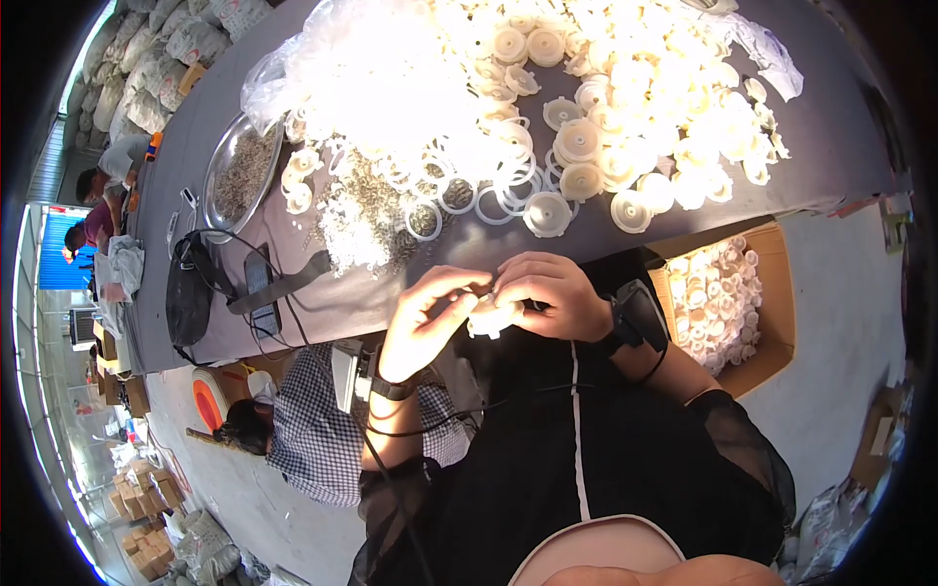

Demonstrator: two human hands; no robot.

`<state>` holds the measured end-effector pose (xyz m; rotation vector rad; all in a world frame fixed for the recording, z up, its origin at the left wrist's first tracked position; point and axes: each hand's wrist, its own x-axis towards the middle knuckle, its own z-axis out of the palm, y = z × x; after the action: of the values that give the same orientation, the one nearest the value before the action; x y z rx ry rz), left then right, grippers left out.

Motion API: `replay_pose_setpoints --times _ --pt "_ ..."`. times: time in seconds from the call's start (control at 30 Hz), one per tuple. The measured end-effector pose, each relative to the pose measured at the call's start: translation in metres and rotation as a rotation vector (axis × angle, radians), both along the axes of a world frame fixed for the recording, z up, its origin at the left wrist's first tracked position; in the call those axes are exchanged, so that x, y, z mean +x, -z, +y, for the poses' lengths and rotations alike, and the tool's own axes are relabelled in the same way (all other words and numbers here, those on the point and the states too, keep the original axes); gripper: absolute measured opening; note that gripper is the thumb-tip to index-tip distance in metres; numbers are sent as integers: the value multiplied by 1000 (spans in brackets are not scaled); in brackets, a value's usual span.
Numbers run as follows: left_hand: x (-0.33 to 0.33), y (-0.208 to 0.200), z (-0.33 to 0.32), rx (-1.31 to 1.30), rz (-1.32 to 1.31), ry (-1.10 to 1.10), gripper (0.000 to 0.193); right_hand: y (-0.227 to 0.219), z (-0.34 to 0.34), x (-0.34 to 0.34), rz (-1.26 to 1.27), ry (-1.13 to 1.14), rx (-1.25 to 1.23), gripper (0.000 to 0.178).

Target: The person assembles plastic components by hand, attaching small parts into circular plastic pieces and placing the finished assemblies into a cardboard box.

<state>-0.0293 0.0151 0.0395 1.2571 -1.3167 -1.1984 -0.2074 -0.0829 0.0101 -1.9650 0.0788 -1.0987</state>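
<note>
Both my hands meet in front of my body, just off the table's near edge. Between them is a small white plastic cap point(491, 318), partly covered by fingers. My left hand point(427, 311) pinches it from the left with thumb and forefinger. From the right, my right hand point(553, 296) closes over its upper side with curled fingers. Beyond my hands lie white sealing rings point(423, 221) and a heap of small metal parts point(376, 210), too fine to name. Many round cream plastic caps point(581, 183) are piled farther right, partly washed out by glare.
A cardboard box point(777, 317) full of white caps stands right of me. On the grey-covered table point(318, 317) are a metal tray point(217, 195) of small parts, a black pouch point(191, 303), a phone point(260, 288) and cables. A person in a checked shirt point(322, 430) is close at left.
</note>
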Motion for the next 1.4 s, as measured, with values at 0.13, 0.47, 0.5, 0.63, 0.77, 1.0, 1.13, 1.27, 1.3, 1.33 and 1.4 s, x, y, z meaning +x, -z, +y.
replay_pose_setpoints --times 0.13,0.47,0.5,0.63,0.77,1.0,1.13,1.27,1.3,1.33,1.4 --pt "-13 -11 2 -161 -49 16 36 -1 -4 -3 26 50 -38 20" --pt "-15 -9 5 -573 -538 -114 33 -4 0 -6 -24 27 -62 20" --pt "-17 -8 5 -578 -536 -109 33 -2 0 -6 -17 24 -35 20" --pt "-26 4 2 -484 -428 -217 21 1 6 -8 162 18 284 21" --pt "-29 38 -4 -323 94 -341 16 -4 -10 -18 120 261 475 22" --pt "-25 55 -5 -208 -180 -515 13 -19 -106 -47 235 940 117 43" --pt "-8 60 3 -219 -389 -643 15 -10 -93 -40 159 1004 -85 46" --pt "29 75 17 -240 -732 -1038 18 1 -55 -27 122 852 -11 39" --pt "41 81 22 -189 -646 -1145 18 3 -46 -25 128 758 -31 35" --pt "53 84 28 -150 -656 -1167 19 6 -39 -21 132 665 -51 32" --pt "67 83 36 -42 -709 -1138 22 12 -30 -12 122 591 -24 30"
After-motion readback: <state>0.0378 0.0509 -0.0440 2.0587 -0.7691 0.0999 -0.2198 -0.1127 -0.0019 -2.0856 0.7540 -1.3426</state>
